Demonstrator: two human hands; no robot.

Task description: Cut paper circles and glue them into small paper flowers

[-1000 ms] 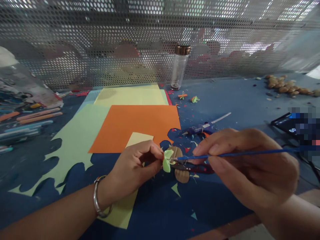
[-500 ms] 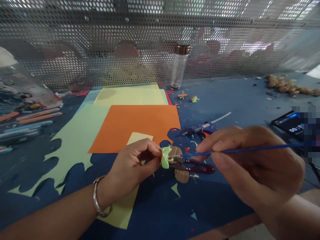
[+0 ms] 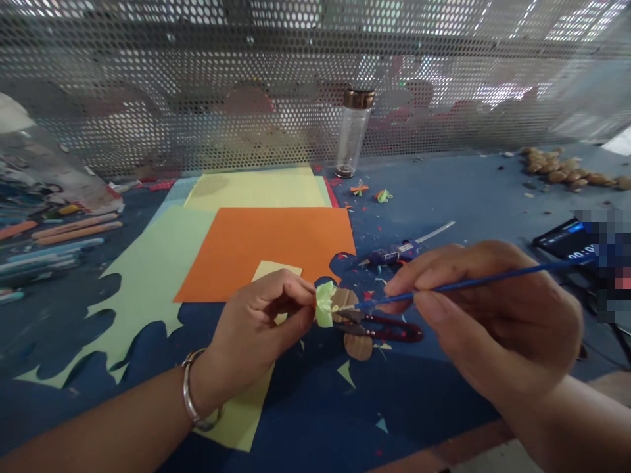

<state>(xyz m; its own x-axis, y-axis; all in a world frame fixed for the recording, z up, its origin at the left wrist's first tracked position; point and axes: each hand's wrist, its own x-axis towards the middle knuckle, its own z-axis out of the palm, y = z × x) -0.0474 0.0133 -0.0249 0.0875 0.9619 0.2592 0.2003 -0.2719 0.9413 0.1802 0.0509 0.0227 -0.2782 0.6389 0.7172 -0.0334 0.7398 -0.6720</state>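
Observation:
Between thumb and fingertips, my left hand [image 3: 269, 322] pinches a small light-green paper flower [image 3: 324, 304], with a bit of orange at its back. My right hand [image 3: 493, 309] is closed on a thin blue paintbrush [image 3: 458, 284], held slanting like a pen. The brush's pale tip points left and meets or nearly meets the flower's middle; I cannot tell if they touch. Beneath the brush lie dark red thread snips [image 3: 394, 327] on the table, partly over round wooden discs [image 3: 358, 347].
An orange sheet [image 3: 276, 246] and a cut green sheet [image 3: 148, 269] lie ahead and left. Behind my right hand is a glue gun [image 3: 394, 253]. A glass bottle [image 3: 353, 135] stands before the perforated metal panel [image 3: 197, 118]. Paper scraps [image 3: 346, 373] dot the table; a phone [image 3: 562, 240] is at right.
My right hand has shifted slightly left, and the brush's back end has risen, so it slants more. The paper flower has turned and moved up a little in my left hand.

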